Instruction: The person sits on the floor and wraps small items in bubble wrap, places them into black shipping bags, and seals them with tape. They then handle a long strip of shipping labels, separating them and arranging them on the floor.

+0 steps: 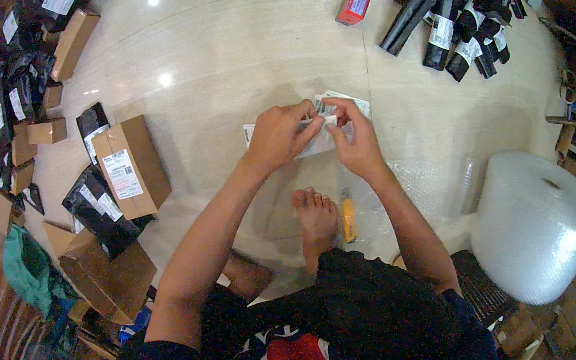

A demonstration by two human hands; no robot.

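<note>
Both my hands meet in front of me over the tiled floor. My left hand (284,134) pinches one side of a small white label or slip (321,139) between thumb and fingers. On its other side, my right hand (356,137) has thumb and forefinger at the raised edge. Whether it is a loose label or a thin sleeve, I cannot tell. Beneath and behind the hands lie printed paper labels (362,105), partly hidden. A yellow utility knife (348,220) rests on the floor beside my bare foot, next to a sheet of clear bubble wrap (415,181).
A large bubble wrap roll (529,230) stands at the right. Black wrapped parcels (441,36) and a small red box (353,7) lie ahead. At the left are a labelled cardboard box (151,172), an open carton (111,277) and a long row of black parcels (20,81).
</note>
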